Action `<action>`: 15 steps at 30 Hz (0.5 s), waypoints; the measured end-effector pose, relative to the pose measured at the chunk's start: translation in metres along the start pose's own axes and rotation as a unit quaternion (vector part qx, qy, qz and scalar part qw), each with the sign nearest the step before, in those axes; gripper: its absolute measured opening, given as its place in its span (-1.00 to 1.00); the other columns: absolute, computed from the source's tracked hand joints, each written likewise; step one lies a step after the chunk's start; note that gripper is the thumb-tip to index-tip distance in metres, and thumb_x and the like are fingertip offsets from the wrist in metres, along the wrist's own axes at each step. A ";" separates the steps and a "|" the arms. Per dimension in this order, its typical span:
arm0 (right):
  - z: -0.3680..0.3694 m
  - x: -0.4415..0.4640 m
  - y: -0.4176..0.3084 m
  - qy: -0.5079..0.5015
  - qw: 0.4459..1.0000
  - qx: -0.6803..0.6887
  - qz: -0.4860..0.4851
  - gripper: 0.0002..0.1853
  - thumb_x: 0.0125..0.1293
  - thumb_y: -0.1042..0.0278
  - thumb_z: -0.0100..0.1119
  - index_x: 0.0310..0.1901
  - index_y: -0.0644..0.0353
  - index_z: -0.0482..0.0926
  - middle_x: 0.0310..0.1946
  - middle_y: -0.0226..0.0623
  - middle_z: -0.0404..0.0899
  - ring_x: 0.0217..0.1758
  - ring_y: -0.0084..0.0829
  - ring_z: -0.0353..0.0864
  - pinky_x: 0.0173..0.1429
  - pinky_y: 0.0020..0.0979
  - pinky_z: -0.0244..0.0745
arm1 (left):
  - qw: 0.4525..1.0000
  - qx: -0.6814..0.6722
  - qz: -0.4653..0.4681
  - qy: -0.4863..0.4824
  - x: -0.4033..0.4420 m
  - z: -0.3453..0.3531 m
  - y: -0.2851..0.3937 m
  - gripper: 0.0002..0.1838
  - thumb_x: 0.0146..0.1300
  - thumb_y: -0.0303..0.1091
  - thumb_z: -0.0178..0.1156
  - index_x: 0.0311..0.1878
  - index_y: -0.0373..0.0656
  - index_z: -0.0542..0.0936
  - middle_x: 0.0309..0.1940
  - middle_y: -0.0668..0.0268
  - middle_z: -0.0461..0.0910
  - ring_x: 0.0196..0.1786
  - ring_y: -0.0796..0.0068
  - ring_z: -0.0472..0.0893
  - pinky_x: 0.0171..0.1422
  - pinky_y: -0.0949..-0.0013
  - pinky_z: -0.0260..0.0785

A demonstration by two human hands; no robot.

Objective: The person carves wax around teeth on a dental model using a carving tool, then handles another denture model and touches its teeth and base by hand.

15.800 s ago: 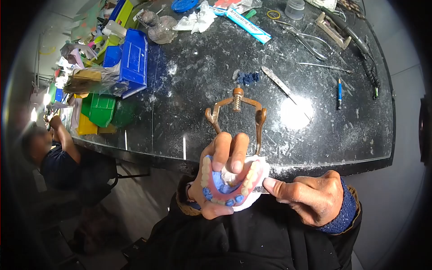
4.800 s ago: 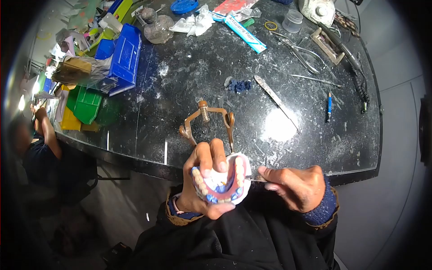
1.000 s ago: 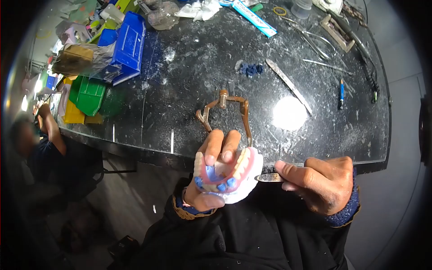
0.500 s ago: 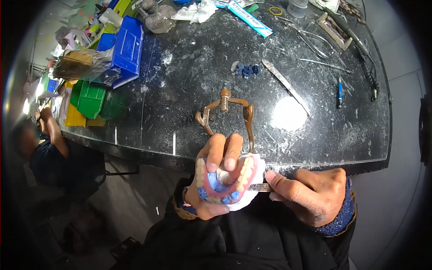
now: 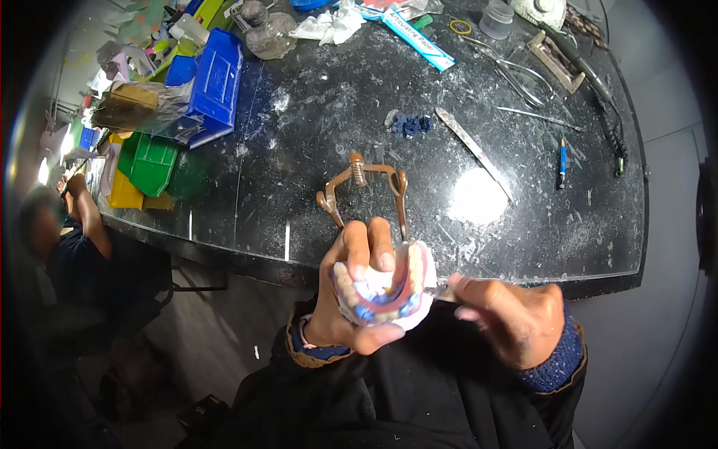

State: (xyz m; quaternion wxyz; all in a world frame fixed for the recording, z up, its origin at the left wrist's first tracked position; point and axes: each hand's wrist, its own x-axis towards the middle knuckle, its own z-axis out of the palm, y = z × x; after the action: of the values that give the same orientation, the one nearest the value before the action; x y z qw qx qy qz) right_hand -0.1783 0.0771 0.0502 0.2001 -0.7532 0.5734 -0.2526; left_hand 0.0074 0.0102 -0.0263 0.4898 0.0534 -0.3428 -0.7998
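My left hand [image 5: 338, 310] grips a dental model [image 5: 416, 313] of white plaster, with a pink arch, a row of teeth [image 5: 416, 271] and blue patches at the front. Two of its fingers reach inside the arch, and the thumb lies along the front edge. A brown metal articulator frame [image 5: 400, 202] with a spring extends from the model over the table. My right hand [image 5: 516, 318] is closed round a small metal blade [image 5: 441, 293], whose tip is at the model's right side. Motion blurs the right fingertips.
On the black table [image 5: 314, 127] are dark blue crumbs [image 5: 411, 125], a long knife [image 5: 473, 150], a blue pencil [image 5: 562, 163], pliers [image 5: 516, 75], a thin probe [image 5: 540, 118] and an Articulating Paper box [image 5: 419, 41]. Blue [image 5: 215, 86] and green [image 5: 152, 165] bins stand left, near a person [image 5: 78, 232].
Since half a second ago, the model and articulator have tilted and shifted slightly left. My right hand has moved a little left, still holding the blade beside the model.
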 end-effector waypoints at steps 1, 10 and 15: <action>-0.007 -0.001 0.000 -0.012 0.999 -0.030 0.030 -0.73 0.10 0.23 0.30 -0.13 0.00 0.60 -0.72 -0.44 0.40 -0.75 -0.46 0.45 -0.70 -0.43 0.28 | 0.998 0.067 0.002 0.020 0.000 -0.002 0.002 -0.40 -0.26 -0.51 0.42 -0.23 0.02 0.21 -0.17 0.39 0.27 -0.06 0.45 0.44 0.07 0.31 0.32; -0.004 0.011 0.002 0.111 0.991 0.071 -0.001 -0.69 0.02 0.39 0.38 -0.17 0.24 0.60 -0.54 -0.27 0.59 -0.57 -0.38 0.61 -0.54 -0.45 0.44 | 0.992 0.096 -0.024 0.085 0.001 0.008 0.008 -0.47 -0.23 -0.37 0.34 -0.20 0.02 0.24 -0.15 0.38 0.27 0.03 0.33 0.37 0.15 0.24 0.26; -0.007 0.015 0.001 0.118 0.984 0.126 0.036 -0.72 0.10 0.44 0.33 -0.16 0.36 0.56 -0.36 -0.13 0.66 -0.38 -0.32 0.71 -0.37 -0.50 0.55 | 0.992 0.099 -0.019 0.073 0.003 0.005 0.006 -0.47 -0.25 -0.37 0.33 -0.21 0.02 0.24 -0.16 0.39 0.28 -0.05 0.33 0.37 0.06 0.24 0.24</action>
State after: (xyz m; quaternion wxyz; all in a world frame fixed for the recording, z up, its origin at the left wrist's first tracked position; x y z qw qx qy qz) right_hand -0.1805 0.0627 0.0572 0.2331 -0.6657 0.5832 -0.4030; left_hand 0.0087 0.0088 -0.0179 0.4905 0.1662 -0.3823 -0.7652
